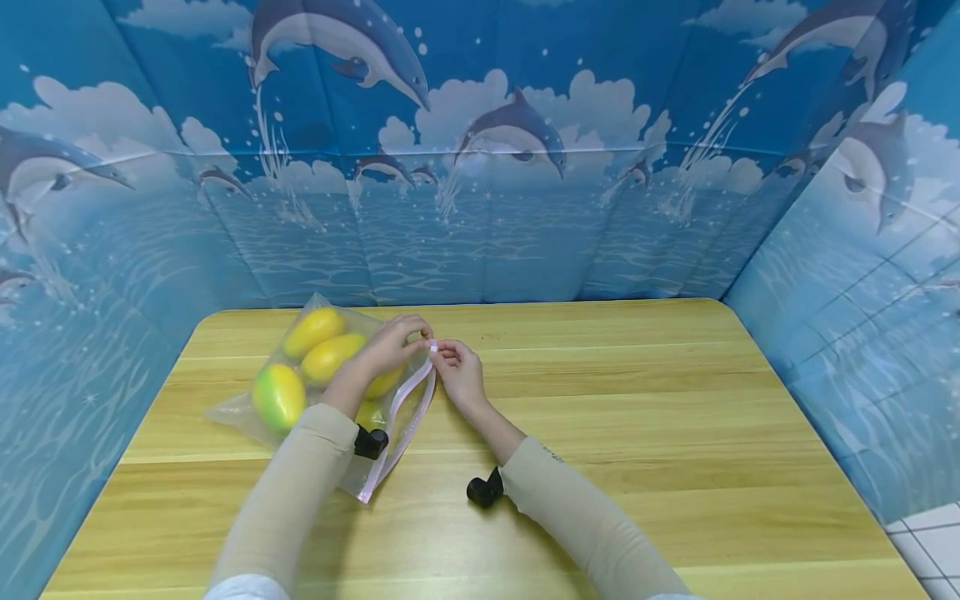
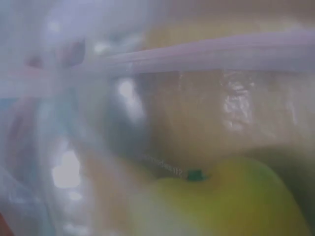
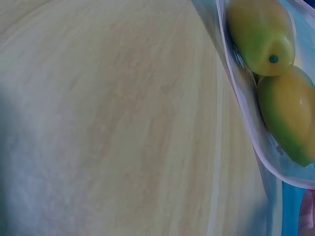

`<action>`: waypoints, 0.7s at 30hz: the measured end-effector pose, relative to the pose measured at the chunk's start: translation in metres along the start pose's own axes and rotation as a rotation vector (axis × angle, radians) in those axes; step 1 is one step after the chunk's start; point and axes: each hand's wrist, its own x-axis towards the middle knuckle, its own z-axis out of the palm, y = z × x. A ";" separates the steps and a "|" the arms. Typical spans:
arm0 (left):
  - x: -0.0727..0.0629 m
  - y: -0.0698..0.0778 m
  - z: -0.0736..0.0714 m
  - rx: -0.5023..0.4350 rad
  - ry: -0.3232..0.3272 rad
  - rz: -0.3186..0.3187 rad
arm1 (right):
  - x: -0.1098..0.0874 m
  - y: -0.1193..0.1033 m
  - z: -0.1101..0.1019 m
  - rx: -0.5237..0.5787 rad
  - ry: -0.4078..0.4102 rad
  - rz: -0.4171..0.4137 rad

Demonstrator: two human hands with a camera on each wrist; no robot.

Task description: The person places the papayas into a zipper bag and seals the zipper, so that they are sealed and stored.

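Note:
A clear plastic zip bag lies at the left of the table, holding several yellow-green mangoes. Its pink-edged mouth gapes toward the right. At the far end of that mouth, my left hand pinches the edge beside a small white zip slider. From the other side, my right hand pinches the same end with thumb and fingers. The left wrist view looks through blurred plastic at one mango. Two mangoes show inside the mouth in the right wrist view.
The wood-grain table extends to the right of the bag. A blue dolphin-print curtain hangs behind it and along both sides. Each sleeve cuff carries a black wrist camera. White floor tiles show at the lower right.

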 end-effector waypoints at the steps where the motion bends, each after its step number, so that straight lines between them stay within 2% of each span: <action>1: 0.000 0.000 0.001 -0.011 0.003 -0.002 | -0.001 -0.001 0.000 -0.007 0.003 -0.002; 7: 0.001 -0.001 0.003 -0.067 0.016 -0.026 | -0.001 -0.001 0.002 -0.028 0.014 -0.020; 15: 0.001 0.001 0.004 -0.092 0.041 -0.003 | -0.002 0.000 0.005 -0.034 0.044 -0.031; 21: 0.001 0.004 0.003 -0.107 0.063 -0.034 | 0.009 0.022 0.009 0.026 0.048 0.030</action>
